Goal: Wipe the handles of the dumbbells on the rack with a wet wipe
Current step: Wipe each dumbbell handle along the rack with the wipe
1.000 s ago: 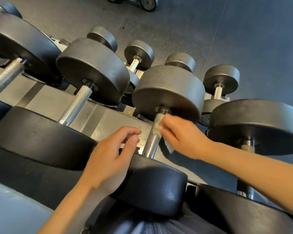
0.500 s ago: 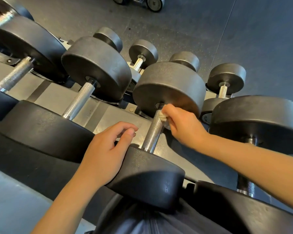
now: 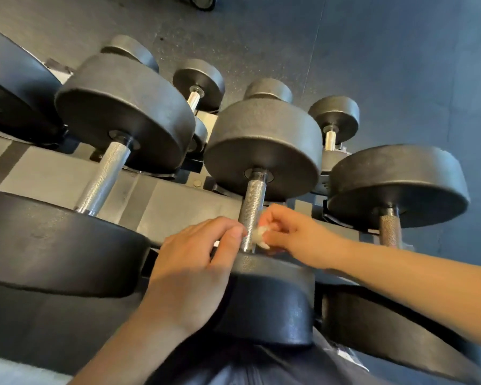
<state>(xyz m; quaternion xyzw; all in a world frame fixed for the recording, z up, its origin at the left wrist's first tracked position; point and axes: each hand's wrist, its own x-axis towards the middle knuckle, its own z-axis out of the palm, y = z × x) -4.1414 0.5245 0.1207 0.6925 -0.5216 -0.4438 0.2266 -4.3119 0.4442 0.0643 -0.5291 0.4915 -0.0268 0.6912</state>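
At frame centre, the right hand, pinching the wet wipe, had slid from the handle's top to its base; the left hand rested relaxed on the near weight.

Dark speckled rubber floor with a seam; a wheel at top edge.
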